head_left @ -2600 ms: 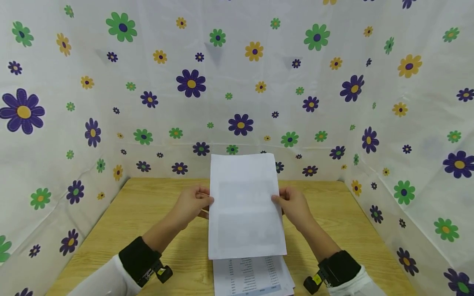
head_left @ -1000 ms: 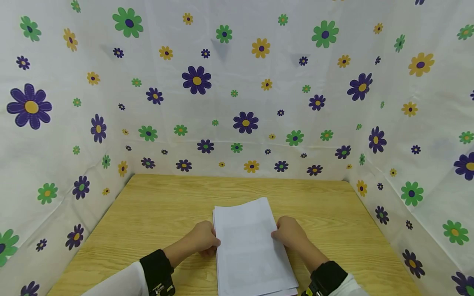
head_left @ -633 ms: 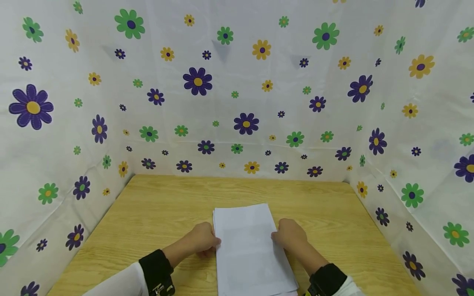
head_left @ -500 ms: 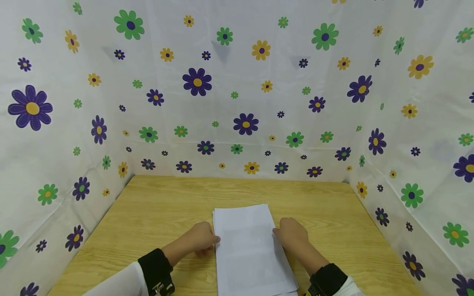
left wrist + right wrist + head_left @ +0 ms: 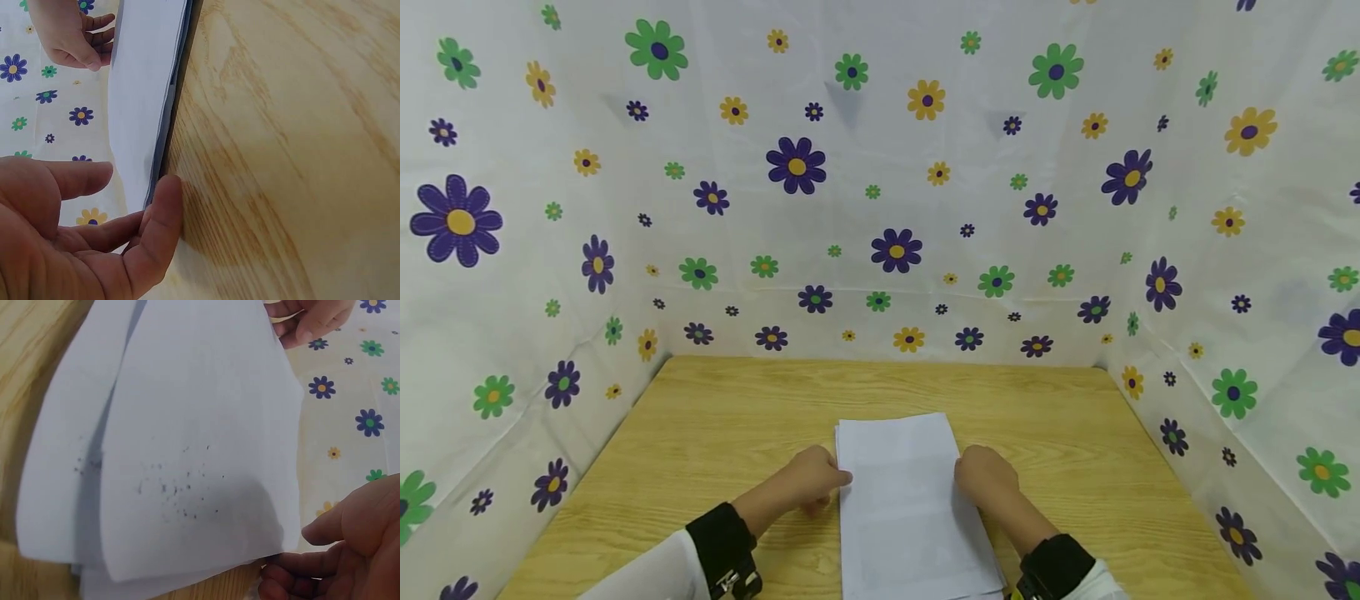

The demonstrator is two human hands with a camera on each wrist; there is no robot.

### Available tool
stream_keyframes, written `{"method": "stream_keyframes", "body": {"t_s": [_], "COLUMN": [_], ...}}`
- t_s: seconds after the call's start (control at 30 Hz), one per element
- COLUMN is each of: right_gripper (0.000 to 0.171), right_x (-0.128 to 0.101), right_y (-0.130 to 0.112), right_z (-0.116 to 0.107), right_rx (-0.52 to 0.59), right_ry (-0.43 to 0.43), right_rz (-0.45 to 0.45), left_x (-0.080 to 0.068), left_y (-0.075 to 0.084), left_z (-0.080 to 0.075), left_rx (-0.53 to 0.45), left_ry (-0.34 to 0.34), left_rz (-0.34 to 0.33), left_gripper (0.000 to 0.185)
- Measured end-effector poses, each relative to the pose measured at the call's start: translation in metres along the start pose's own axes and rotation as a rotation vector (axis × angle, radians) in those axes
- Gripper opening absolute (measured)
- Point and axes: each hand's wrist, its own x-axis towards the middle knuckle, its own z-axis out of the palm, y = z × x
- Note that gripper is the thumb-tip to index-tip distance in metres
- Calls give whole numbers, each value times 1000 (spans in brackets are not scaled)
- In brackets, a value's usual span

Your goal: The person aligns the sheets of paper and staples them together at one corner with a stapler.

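Compared with 2.6 seconds ago, when both hands kept a sheet lifted over a printed page, the stack of paper (image 5: 910,508) now lies down on the wooden table (image 5: 737,400), and this page is covered. One second ago the far right corner of the top sheet (image 5: 206,412) was bending upward; now it is flatter. Since half a second ago the two hands are in almost the same places.

The stack is in front of the person, between the hands. Its long axis goes from the person toward the flowered cloth (image 5: 917,300) at the back, with the far end turned slightly to the left. One short edge faces this cloth. The sheets are not perfectly even, as the right wrist view shows, and small dark marks (image 5: 178,490) appear on the top one.

The left hand (image 5: 808,479) is at the left long edge, thumb well apart from the fingers, which touch the edge without gripping. The right hand (image 5: 987,477) is at the right long edge, half open, its fingers loosely bent beside the paper, and I see no pinch
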Motion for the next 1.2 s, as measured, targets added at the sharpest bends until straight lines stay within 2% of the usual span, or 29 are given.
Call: {"method": "stream_keyframes", "body": {"t_s": [0.23, 0.33, 0.5, 0.63, 0.83, 1.03, 1.2], "right_gripper": [32, 30, 29, 33, 29, 21, 30], "right_x": [1, 0, -3, -2, 4, 5, 3], "right_y": [1, 5, 8, 9, 13, 14, 11], "right_z": [-4, -3, 0, 1, 2, 5, 6], "right_rx": [84, 142, 235, 281, 374, 480, 574], "right_ry": [-28, -44, -57, -35, -57, -87, -119], "right_rz": [22, 25, 38, 42, 63, 105, 93], "left_x": [8, 10, 10, 11, 9, 8, 10], "left_y": [2, 3, 3, 2, 4, 3, 3], "left_z": [2, 4, 7, 10, 13, 15, 18], "left_rx": [-86, -97, -123, -153, -191, -191, -173], "left_ry": [29, 27, 29, 47, 84, 116, 123], "left_rz": [-101, -118, -100, -71, -35, -1, 27], "left_gripper": [23, 23, 21, 23, 12, 28, 30]}}
